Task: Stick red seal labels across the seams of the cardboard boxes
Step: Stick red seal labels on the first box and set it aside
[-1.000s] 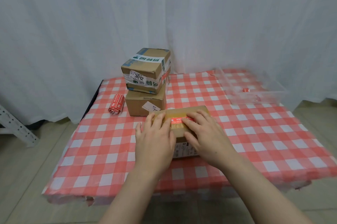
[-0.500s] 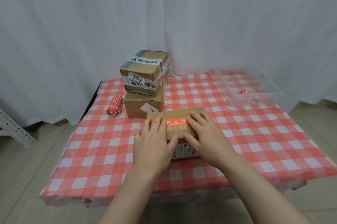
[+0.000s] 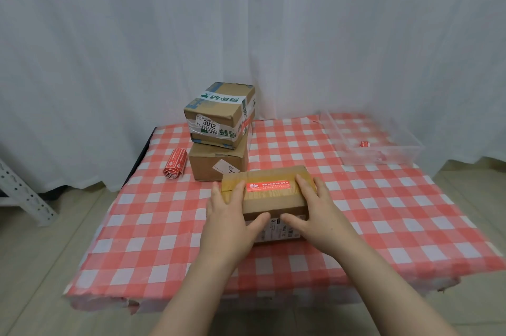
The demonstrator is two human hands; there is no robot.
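Note:
A flat cardboard box (image 3: 273, 200) lies in the middle of the checked table, taped along its top seam. A red seal label (image 3: 269, 186) with white print is stuck along that seam. My left hand (image 3: 230, 222) grips the box's left end, fingers over the top and thumb on the front face. My right hand (image 3: 320, 215) grips the right end the same way. A roll of red labels (image 3: 175, 163) lies to the left.
Two more cardboard boxes are stacked behind: a taped one marked 3012 (image 3: 219, 114) on a plain one (image 3: 216, 164). A clear plastic tray (image 3: 388, 156) with a small red scrap (image 3: 364, 144) sits at the back right. White curtains hang behind the red-checked tablecloth (image 3: 383, 212).
Both hands slid outward from the label's middle to the ends of the box, and the thumbs came down onto its front face. The whole label now shows.

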